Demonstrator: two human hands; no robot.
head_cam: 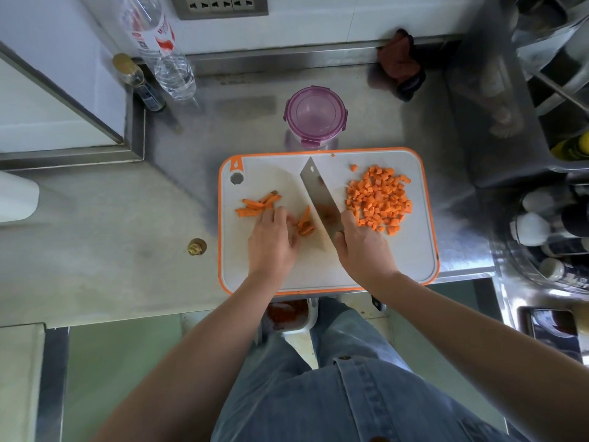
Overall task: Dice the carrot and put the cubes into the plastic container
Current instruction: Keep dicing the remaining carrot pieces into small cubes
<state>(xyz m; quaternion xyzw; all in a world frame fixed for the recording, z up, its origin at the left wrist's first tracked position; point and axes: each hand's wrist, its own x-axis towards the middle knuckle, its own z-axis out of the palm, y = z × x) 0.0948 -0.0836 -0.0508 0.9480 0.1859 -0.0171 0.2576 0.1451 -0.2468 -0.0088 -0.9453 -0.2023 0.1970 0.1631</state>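
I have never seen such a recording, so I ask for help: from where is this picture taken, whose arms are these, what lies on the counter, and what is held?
There is no machine: a person wears one camera on the head, which looks down at their own arms. On the counter lies a cutting board. It carries a heap of carrot cubes on the right and carrot sticks on the left. The right hand grips a knife; the left hand touches the sticks. Behind the board stands the closed plastic container.
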